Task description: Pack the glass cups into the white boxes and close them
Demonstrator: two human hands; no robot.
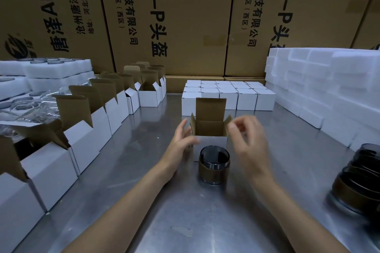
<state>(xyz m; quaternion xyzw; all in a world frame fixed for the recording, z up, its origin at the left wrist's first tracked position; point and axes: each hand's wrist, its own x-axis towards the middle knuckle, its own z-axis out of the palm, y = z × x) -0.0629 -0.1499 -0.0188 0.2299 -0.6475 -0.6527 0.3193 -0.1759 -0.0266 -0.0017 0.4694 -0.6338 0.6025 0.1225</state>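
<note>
I'm seeing my left hand point(182, 141) resting against the left side of the open box point(209, 139), fingers straight and relaxed, touching the white wall just under the left flap. My right hand point(247, 139) is hovering at the box's right flap, fingers loosely curled; it's motion-blurred, so I cannot tell whether the fingertips are pinching the flap or just near it. The box is standing upright mid-surface with its lid flap sticking up at the back, brown inside showing. A cup point(214, 164) is sitting upright on the surface point(185, 211), just in front of the box and outside it, dark glass with a brown band around it. More cups point(359, 183) are lying stacked at the right edge. A row of open boxes point(82, 133) is running along the left side, lids up. Closed boxes point(228, 94) are sitting in a block behind the open box. Foam blocks point(329, 88) are piling up at right, foam trays point(41, 72) with glass at far left. Big cartons point(195, 16) are standing along the back.
</note>
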